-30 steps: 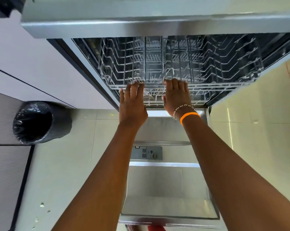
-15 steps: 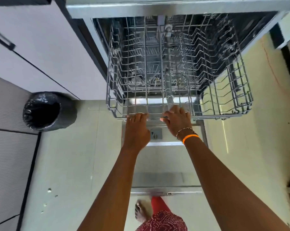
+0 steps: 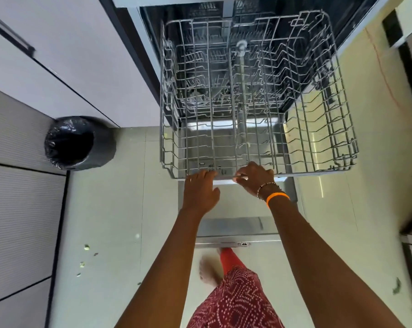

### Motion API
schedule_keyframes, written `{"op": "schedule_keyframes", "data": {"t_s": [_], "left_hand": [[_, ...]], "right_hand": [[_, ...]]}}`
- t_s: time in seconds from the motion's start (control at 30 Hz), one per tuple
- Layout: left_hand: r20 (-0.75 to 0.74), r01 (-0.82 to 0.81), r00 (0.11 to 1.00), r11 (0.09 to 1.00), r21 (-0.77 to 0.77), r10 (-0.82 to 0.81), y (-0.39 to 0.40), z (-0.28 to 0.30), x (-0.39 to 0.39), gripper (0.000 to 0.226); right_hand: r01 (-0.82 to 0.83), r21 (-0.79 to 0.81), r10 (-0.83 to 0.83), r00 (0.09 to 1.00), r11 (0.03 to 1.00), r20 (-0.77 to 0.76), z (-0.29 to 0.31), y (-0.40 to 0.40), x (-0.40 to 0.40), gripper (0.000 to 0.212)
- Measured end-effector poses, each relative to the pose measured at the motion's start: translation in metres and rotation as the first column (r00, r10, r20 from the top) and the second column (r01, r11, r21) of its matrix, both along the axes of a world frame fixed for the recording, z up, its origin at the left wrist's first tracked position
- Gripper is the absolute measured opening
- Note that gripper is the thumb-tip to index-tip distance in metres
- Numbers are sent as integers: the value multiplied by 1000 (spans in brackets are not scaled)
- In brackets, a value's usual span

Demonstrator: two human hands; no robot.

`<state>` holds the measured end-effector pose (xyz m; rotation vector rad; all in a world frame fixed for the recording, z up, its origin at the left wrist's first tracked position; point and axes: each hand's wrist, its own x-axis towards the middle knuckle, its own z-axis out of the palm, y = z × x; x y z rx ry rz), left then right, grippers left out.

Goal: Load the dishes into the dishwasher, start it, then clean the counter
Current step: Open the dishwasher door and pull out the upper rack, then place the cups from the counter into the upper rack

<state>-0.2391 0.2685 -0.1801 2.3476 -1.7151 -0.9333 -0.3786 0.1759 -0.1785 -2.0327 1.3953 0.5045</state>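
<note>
Dishwasher rack [image 3: 254, 95] extended, both hands at front rim

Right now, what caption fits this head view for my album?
Both hands, left and right, hold the empty upper rack pulled out above the open dishwasher door.

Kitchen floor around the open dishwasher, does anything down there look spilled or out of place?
Yes. Small pale green food scraps lie scattered on the light tiled floor, below the black-lined round waste bin, and a darker scrap sits at the far right. The empty grey wire dishwasher rack itself looks straight and undamaged.
</note>
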Motion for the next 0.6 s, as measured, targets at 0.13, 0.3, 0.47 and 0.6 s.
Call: {"op": "schedule_keyframes", "data": {"t_s": [0.13, 0.3, 0.47, 0.6], "left_hand": [[-214, -130, 966, 987, 91, 147, -19, 14, 13, 31], [-457, -402, 792, 909, 108, 405, -33, 48, 34, 23], [-441, -616, 703, 788, 16, 558, -31, 72, 81, 25], [-453, -705, 664, 700, -115, 595, -19, 97, 138, 23]], "right_hand": [[109, 132, -129, 981, 985, 148, 13, -15, 22, 26], [284, 256, -362, 864, 924, 349, 34, -22, 67, 20], [277, 316, -391, 834, 907, 389, 49, -23, 135, 23], [231, 278, -348, 781, 932, 518, 76, -11, 214, 21]]}}
